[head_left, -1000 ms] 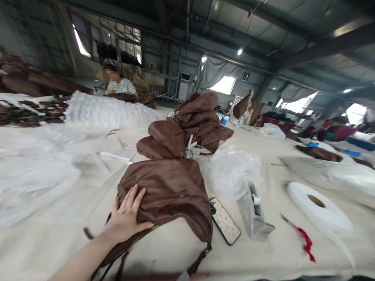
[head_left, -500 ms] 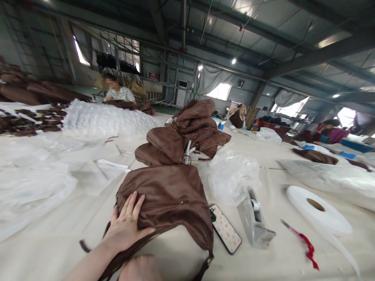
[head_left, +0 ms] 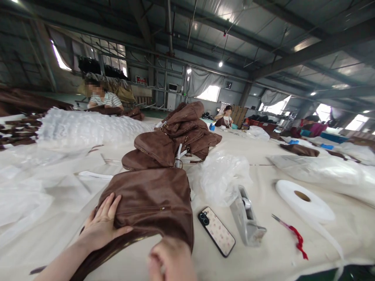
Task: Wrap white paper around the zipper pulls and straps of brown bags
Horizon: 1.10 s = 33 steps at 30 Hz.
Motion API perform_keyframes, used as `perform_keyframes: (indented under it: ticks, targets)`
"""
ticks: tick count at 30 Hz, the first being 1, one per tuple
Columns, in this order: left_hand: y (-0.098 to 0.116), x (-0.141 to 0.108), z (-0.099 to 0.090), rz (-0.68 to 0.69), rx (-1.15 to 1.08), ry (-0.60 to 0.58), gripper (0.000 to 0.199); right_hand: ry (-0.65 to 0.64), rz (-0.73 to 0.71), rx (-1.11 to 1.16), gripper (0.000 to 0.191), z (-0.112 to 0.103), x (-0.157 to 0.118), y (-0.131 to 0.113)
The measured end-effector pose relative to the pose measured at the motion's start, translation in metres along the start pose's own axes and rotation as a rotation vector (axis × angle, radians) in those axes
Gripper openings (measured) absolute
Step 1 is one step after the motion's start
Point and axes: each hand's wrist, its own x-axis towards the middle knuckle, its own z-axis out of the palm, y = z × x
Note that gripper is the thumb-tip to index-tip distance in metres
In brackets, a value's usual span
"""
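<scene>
A brown leather-like bag [head_left: 152, 195] lies flat on the pale table, its zipper across the front and its curved opening edge toward me. My left hand [head_left: 102, 222] rests spread on the bag's left side, fingers apart. Over the bag's lower right edge is my right hand [head_left: 171, 257], its fingers curled in; what they hold, if anything, is too blurred to tell. A phone in a patterned case [head_left: 217, 231] lies just right of the bag.
Beyond the bag is a pile of brown bags [head_left: 178, 136]. Clear plastic [head_left: 224, 177], a tape dispenser [head_left: 248, 218], red-handled scissors [head_left: 293, 234] and a white roll [head_left: 307, 201] lie to the right. Bubble wrap [head_left: 90, 128] lies at left. A person [head_left: 107, 99] sits behind it.
My right hand has moved right and up, onto the lower right part of the bag. My left hand stays spread on the bag. The whole view has shifted slightly.
</scene>
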Motion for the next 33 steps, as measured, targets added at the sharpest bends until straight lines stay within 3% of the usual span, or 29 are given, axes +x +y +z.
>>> perform_keyframes:
  ticks: [3,5,8,10,12,16,20,24,27,30,33]
  targets:
    - [-0.003,0.002,0.003,0.005,-0.006,0.047,0.107,0.397,0.295,-0.125,0.032,-0.080,-0.002,0.077]
    - [-0.001,0.000,0.004,0.002,0.001,0.064,0.107,0.537,0.471,-0.319,0.025,-0.117,-0.004,0.124]
    - [0.003,-0.002,0.003,-0.003,0.016,0.067,0.106,0.451,0.568,-0.514,0.033,-0.138,-0.002,0.173]
    - [0.004,-0.003,0.001,-0.002,0.019,0.059,0.106,0.360,0.534,-0.536,0.036,-0.138,0.003,0.190]
    - [0.003,-0.002,-0.001,0.003,0.015,0.050,0.106,0.307,0.492,-0.505,0.028,-0.136,0.008,0.199]
    - [-0.005,-0.003,-0.004,0.015,-0.015,0.004,0.102,0.273,0.468,-0.424,0.021,-0.138,0.006,0.206]
    - [-0.006,-0.013,-0.014,0.047,-0.094,0.004,0.082,0.321,0.506,-0.376,0.018,-0.139,-0.006,0.203]
    - [0.017,-0.034,-0.031,0.204,-0.206,0.146,0.060,0.344,0.512,-0.381,0.031,-0.135,-0.006,0.199]
    - [0.038,-0.054,-0.044,0.270,-0.281,0.224,0.052,0.360,0.446,-0.352,0.026,-0.139,-0.001,0.193]
    - [0.053,-0.077,-0.056,0.259,-0.336,0.222,0.045,0.448,0.400,-0.312,0.029,-0.146,-0.004,0.170]
    - [0.071,-0.106,-0.068,0.255,-0.375,0.253,0.040,0.538,0.385,-0.193,0.025,-0.140,-0.014,0.119]
